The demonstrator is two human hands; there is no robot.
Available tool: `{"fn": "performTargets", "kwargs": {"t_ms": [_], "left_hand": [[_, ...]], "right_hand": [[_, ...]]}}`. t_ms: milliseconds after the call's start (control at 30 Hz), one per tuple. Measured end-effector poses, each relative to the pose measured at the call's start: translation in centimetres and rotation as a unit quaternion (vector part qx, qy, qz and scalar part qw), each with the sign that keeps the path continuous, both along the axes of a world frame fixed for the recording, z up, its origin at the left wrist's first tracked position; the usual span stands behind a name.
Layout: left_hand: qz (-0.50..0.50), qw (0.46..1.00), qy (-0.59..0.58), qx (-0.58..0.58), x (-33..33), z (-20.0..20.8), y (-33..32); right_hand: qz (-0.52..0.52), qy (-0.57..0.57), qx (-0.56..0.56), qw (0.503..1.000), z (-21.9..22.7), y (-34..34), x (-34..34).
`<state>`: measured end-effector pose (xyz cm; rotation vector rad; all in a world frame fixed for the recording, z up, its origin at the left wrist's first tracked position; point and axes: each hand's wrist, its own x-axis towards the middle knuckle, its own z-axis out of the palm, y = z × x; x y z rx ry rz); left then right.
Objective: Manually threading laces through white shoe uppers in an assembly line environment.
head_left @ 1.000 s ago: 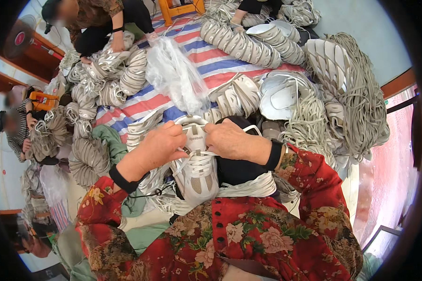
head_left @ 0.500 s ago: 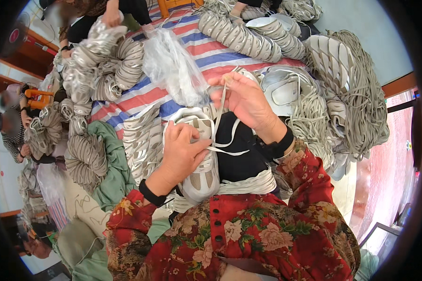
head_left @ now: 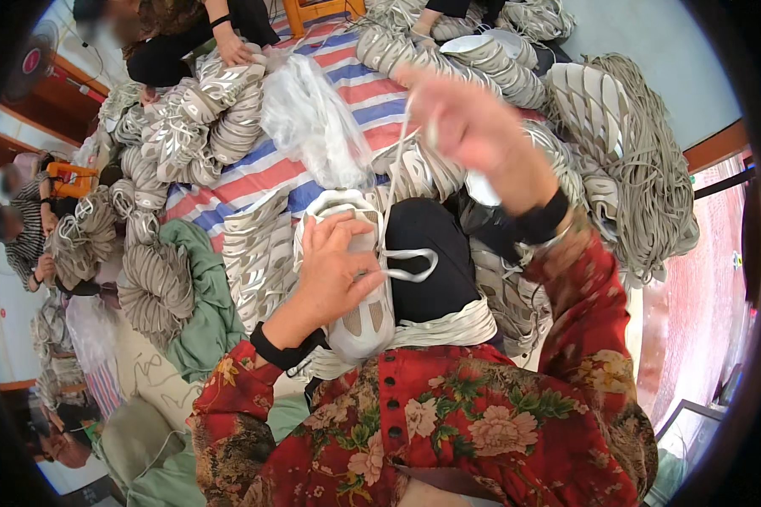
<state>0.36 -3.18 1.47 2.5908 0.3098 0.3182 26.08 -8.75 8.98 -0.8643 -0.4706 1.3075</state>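
at far left are one person in a striped top (head_left: 27, 226), one fan (head_left: 32, 63) and the first of two orange stools (head_left: 74, 180); the second stands at the top edge. a co-worker's hand (head_left: 232, 49) rests on uppers (head_left: 154, 283), too overlapped to count. one green cloth (head_left: 193, 296) lies beside them, one clear bag (head_left: 313, 122) on the striped sheet (head_left: 245, 180). two black wristbands (head_left: 281, 345) show, one per wrist. the left hand (head_left: 334, 266), half open, spreads over one shoe (head_left: 359, 334); whether it grips, i cannot tell. the shoe is mid-view, toe toward the body, just left of one black knee (head_left: 423, 228). one lace (head_left: 386, 215) runs from it up to the right hand (head_left: 465, 122), blurred, half curled, its fingertips pinched on the lace. one loop (head_left: 434, 260) lies over the knee. far right hangs one thick bunch of laces (head_left: 664, 186).

against half a second ago, the co-worker's lifted bundle is down; the left hand and shoe keep their place; the loop has curled round; the right hand is higher and farther right.
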Motion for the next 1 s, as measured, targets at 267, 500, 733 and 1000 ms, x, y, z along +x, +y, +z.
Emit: {"fn": "performTargets", "kwargs": {"t_ms": [267, 500, 733, 1000], "left_hand": [[-0.003, 1.0, -0.015, -0.001, 0.4, -0.7, 0.2], [-0.051, 0.998, 0.019, -0.038, -2.4, 2.3, 6.3], [-0.093, 0.995, 0.033, 0.021, -1.8, 1.1, 7.1], [-0.043, 0.999, 0.019, 0.002, -3.4, -0.5, 6.7]], "right_hand": [[-0.159, -0.024, 0.343, 0.926, 15.2, -8.6, 9.9], [-0.236, -0.726, -0.015, 0.646, 4.0, -8.2, 11.3], [0.007, -0.704, 0.035, 0.71, -6.4, -2.7, -3.8], [0.175, -0.76, 0.064, 0.623, -9.1, 1.0, -12.1]]}}
